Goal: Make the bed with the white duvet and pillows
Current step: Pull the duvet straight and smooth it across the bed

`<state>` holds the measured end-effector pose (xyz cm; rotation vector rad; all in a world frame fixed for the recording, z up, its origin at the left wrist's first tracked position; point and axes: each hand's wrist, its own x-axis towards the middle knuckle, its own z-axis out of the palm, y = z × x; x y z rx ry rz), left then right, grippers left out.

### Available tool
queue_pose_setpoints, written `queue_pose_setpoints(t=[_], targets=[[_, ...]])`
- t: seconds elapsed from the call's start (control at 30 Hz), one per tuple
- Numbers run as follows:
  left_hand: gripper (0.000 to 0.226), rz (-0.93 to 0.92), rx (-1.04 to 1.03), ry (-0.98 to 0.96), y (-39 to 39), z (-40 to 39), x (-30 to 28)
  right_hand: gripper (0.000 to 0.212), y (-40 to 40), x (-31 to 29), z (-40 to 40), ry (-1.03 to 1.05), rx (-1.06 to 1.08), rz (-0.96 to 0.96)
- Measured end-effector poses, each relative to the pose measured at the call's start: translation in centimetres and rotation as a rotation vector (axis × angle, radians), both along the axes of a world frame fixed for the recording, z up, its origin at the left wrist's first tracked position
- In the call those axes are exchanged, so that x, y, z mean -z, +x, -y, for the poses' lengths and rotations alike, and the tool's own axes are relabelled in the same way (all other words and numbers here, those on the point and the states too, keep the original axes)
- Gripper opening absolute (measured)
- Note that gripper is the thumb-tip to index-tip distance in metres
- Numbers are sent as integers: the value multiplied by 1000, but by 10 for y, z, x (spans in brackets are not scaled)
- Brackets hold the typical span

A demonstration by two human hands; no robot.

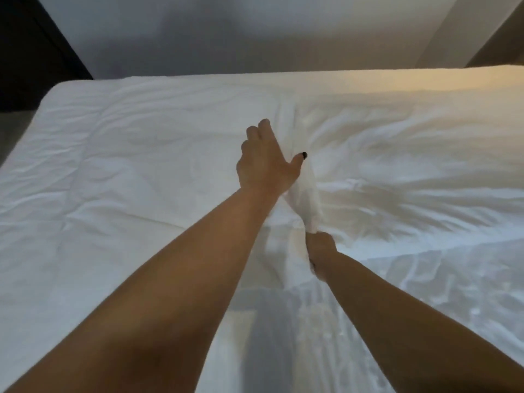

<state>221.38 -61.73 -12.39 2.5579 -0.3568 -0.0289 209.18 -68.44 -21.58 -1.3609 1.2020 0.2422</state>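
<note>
A white duvet [411, 171] lies crumpled across the right half of the bed, its folds fanning out from one bunched ridge near the middle. My left hand [266, 160] reaches far forward and pinches the upper end of that ridge between thumb and fingers. My right hand [321, 255] is closer to me, its fist closed on the lower end of the same fold, lifting it off the bed. The left half of the bed shows a flatter white mattress cover [113, 171] with light wrinkles. I see no pillows.
A grey wall [255, 32] rises behind the far edge of the bed. A dark panel [34, 46] stands at the far left corner. Warm light falls on the bed's far right edge [453, 78]. Dark floor shows at the left.
</note>
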Motion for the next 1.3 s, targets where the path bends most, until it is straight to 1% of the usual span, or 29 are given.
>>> queue_pose_setpoints(t=[0.07, 0.1, 0.13, 0.17, 0.2, 0.27, 0.3, 0.33, 0.4, 0.47, 0.5, 0.57, 0.6, 0.63, 0.67, 0.7, 0.73, 0.77, 0.8, 0.83, 0.87, 0.9, 0.93, 1.0, 1.07, 1.13, 1.2, 1.23, 1.3], targets=[[97, -57, 95, 324, 19, 13, 9, 26, 0, -1, -11, -218, -144, 10], [100, -90, 116, 448, 22, 14, 15, 32, -2, -4, -16, -282, -193, 25], [98, -115, 126, 521, 21, 15, 21, 34, -6, -5, -21, -315, -217, 46], [89, -130, 123, 558, 20, 14, 28, 33, -12, -4, -26, -335, -236, 63], [72, -139, 118, 577, 20, 13, 38, 29, -18, -2, -30, -325, -220, 77], [38, -162, 127, 589, 23, 12, 54, 25, -29, 5, -35, -212, -75, 132], [31, -167, 132, 551, 24, 11, 59, 26, -34, 8, -36, -151, -25, 136], [30, -176, 111, 456, 26, 10, 62, 26, -36, 10, -36, -96, -24, 103], [33, -174, 6, 142, 30, 13, 53, 25, -35, 12, -34, 1, -45, 48], [32, -77, -119, -202, 44, 24, 21, 14, -23, -1, -24, 15, 8, 73], [33, -17, -187, -344, 57, 32, 0, 12, -15, -12, -16, -58, 47, 126], [33, 112, -296, -557, 83, 45, -43, 12, 3, -41, 2, -280, 96, 333], [31, 144, -309, -624, 94, 47, -59, 10, 12, -59, 10, -350, 101, 468], [27, 143, -274, -621, 99, 46, -64, 9, 18, -74, 14, -374, 102, 581], [25, 104, -209, -510, 98, 44, -62, 9, 22, -82, 16, -388, 99, 645], [24, 40, -109, -313, 95, 40, -48, 10, 24, -80, 17, -400, 78, 649], [22, -65, -3, -116, 86, 35, -29, 10, 21, -70, 16, -414, 43, 586], [26, -165, 72, 43, 72, 32, -8, 13, 15, -53, 14, -426, -1, 467], [42, -234, 90, 159, 56, 29, 12, 20, 6, -32, 11, -417, -59, 329], [66, -237, 63, 262, 42, 27, 30, 26, -2, -10, 8, -377, -103, 211], [91, -186, 33, 340, 26, 28, 42, 27, -9, 6, 6, -330, -105, 127], [111, -129, 21, 409, 13, 31, 50, 25, -11, 16, 4, -289, -66, 90], [121, -102, 32, 455, 6, 34, 59, 24, -10, 21, 4, -254, -15, 84], [124, -194, 24, 480, 5, 35, 71, 23, -2, 22, 5, -212, 34, 89], [112, -309, 20, 483, 8, 31, 81, 23, -2, 18, 6, -195, 22, 100], [95, -287, 45, 454, 8, 27, 91, 18, -10, 15, 10, -207, -4, 117], [86, -255, 78, 406, -1, 27, 96, 9, -29, 11, 20, -294, -54, 116], [85, -243, 92, 386, -9, 27, 99, 15, -38, 11, 27, -357, -82, 133], [85, -210, 132, 353, -34, 32, 105, 36, -58, 10, 48, -511, -151, 189]])
